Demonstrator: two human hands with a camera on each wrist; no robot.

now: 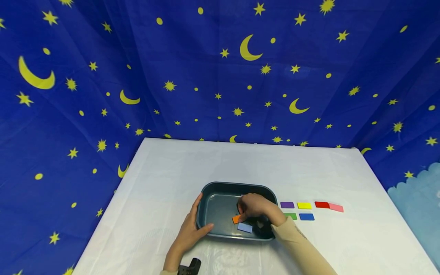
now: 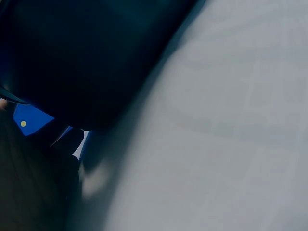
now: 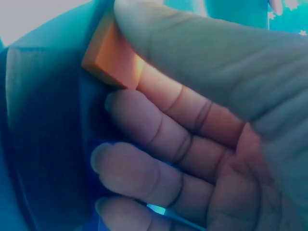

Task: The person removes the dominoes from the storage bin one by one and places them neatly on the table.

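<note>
Adjoining open tray floor, an orange block is pinched by the right hand, the rim touched by the outspread left hand.

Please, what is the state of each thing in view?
Left hand: touching tray
Right hand: pinching orange block
Tray: upright, uncovered
Orange block: pinched
Light blue block: flat, inside tray
Purple block: flat
Yellow block: flat
Red block: flat
Pink block: flat
Green block: partly hidden
Blue block: flat
Starry cloth: hanging
</note>
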